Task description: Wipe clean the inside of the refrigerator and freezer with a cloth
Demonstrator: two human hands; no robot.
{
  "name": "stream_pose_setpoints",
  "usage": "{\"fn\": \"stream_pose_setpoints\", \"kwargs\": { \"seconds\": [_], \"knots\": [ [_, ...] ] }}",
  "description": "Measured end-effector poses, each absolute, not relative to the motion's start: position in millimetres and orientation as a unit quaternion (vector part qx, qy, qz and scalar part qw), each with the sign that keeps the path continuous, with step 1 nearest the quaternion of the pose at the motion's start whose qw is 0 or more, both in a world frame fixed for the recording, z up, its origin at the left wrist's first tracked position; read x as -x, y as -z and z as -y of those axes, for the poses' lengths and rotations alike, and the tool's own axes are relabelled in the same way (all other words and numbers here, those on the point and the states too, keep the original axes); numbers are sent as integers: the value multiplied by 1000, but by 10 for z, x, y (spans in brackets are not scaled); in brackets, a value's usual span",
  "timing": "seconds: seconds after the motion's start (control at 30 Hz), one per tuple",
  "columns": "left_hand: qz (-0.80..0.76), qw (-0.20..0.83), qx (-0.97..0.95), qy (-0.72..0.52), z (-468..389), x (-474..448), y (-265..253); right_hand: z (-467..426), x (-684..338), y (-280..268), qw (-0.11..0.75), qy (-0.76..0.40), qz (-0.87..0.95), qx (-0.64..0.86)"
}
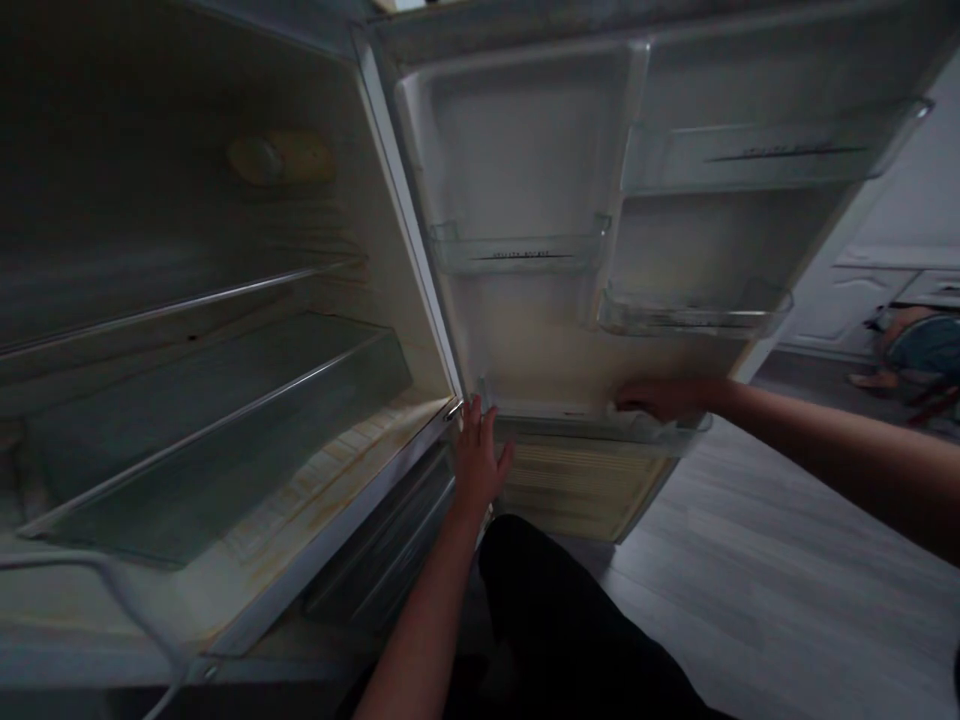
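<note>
An open fridge door (517,150) with clear plastic shelves fills the middle and right of the view. At its hinge side, my left hand (480,460) rests with fingers apart on the near end of the lowest door shelf (555,428); it holds nothing. Farther along that same shelf is my right hand (664,398), its fingers curled down into it. A small pale patch shows by those fingers, too dim to name. Below the shelf is a ribbed, yellowish panel (574,485).
To the left stands the fridge compartment, with a glass shelf (225,440), stained walls and a yellowish bottle-like thing (281,158). A white cable (112,580) hangs at the lower left. My dark-clad knee (540,590) is under my arms. White cabinets (832,305) stand at right.
</note>
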State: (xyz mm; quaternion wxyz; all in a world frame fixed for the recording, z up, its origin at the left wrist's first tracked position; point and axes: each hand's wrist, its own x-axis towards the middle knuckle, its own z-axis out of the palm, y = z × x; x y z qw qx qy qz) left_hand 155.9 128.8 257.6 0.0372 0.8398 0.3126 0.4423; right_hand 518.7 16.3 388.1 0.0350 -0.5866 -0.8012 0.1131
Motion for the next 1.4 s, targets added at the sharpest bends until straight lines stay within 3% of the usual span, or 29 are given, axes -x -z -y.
{"fn": "stream_pose_setpoints", "kwargs": {
  "seconds": [0.13,0.2,0.27,0.33,0.4,0.6,0.8,0.97,1.13,1.27,1.4],
  "knots": [
    [-342,98,-822,-444,-1226,-1347,-2298,-368,-4559,-4095,229,-59,841,487],
    [-365,123,-805,-450,-1176,-1261,-2098,-427,-4098,-4131,271,-29,850,451],
    [-379,136,-794,-456,-1118,-1209,-1907,-493,-3595,-4071,212,-4,860,465],
    [-384,140,-790,-458,-1057,-1175,-1753,-596,-3116,-3920,76,38,851,518],
    [-391,144,-787,-454,-1004,-1124,-1641,-734,-2728,-3732,25,80,811,579],
    [-460,170,-765,-418,-952,-827,-1552,-1042,-2270,-3499,72,126,725,674],
    [-445,125,-769,-442,-951,-882,-1905,-899,-2420,-3675,56,52,687,723],
    [-378,86,-801,-457,-975,-1228,-2479,-577,-2844,-3696,26,43,672,739],
    [-304,-27,-870,-386,-1136,-1604,-2988,-218,-3436,-3588,17,125,640,758],
    [-259,-70,-921,-283,-1278,-1854,-3158,-36,-3966,-3503,31,156,625,765],
    [-282,-90,-920,-258,-1344,-2012,-3167,34,-4548,-3449,21,165,608,776]
  ]
}}
